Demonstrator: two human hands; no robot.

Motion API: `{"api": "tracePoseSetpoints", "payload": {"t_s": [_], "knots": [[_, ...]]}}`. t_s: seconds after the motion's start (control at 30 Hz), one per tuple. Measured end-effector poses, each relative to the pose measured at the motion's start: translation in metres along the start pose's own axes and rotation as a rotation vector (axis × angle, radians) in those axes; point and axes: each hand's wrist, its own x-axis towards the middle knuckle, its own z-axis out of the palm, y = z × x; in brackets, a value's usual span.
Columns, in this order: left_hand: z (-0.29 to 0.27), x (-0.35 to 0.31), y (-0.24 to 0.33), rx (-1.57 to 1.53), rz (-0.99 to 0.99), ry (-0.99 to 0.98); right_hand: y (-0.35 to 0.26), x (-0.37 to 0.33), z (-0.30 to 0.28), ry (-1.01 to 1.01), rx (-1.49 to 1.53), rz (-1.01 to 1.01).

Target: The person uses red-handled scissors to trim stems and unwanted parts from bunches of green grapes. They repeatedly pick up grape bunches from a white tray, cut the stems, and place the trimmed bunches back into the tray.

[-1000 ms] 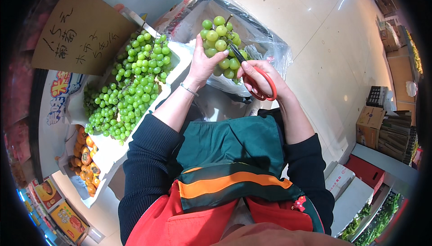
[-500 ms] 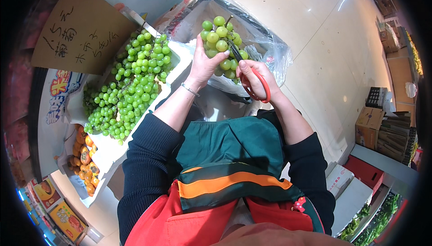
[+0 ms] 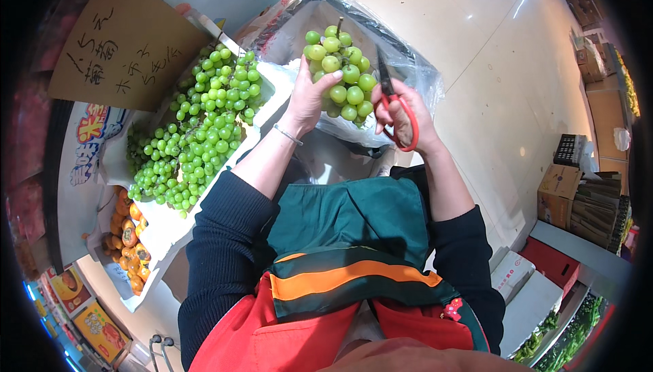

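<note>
A bunch of green grapes is held up by my left hand, with the thumb across its near side and the other fingers hidden behind it. My right hand grips red-handled scissors, fingers through the loops. The dark blades point up and away, just right of the bunch and apart from it. Beneath the bunch is a container lined with a clear plastic bag.
To the left, a white foam box holds many green grapes, with a cardboard sign above. Nearer sit orange persimmons. Cardboard boxes and leafy greens stand at the right.
The scissors have come away from the bunch, moving right with my right hand, and their blades now point up. The bunch has turned slightly in my left hand.
</note>
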Motion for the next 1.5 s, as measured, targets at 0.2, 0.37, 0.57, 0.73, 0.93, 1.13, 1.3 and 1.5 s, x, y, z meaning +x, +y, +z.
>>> {"api": "tracePoseSetpoints", "payload": {"t_s": [0.2,0.37,0.57,0.73,0.93,1.13,1.3,1.5], "knots": [[-0.011,0.001,0.006,-0.379,-0.330,-0.074,0.004,0.003,-0.023,0.138,-0.028,-0.060],[-0.020,-0.001,0.009,-0.700,-0.464,-0.205,0.018,0.009,-0.043,0.248,0.011,-0.088],[-0.023,-0.006,0.019,-0.794,-0.362,-0.286,0.031,0.015,-0.052,0.310,-0.050,-0.030],[-0.020,-0.014,0.027,-0.832,-0.327,-0.325,0.031,0.016,-0.047,0.316,-0.114,-0.051],[-0.021,-0.013,0.026,-0.768,-0.273,-0.344,0.021,0.006,-0.015,0.341,-0.510,-0.234],[-0.021,-0.010,0.028,-0.856,-0.281,-0.272,0.010,0.000,0.011,0.192,-0.783,-0.363],[-0.019,-0.006,0.027,-0.843,-0.232,-0.158,0.008,0.005,0.018,0.232,-0.894,-0.374],[-0.022,-0.007,0.022,-0.745,-0.204,-0.123,0.006,0.007,0.021,0.311,-1.035,-0.393]]}}
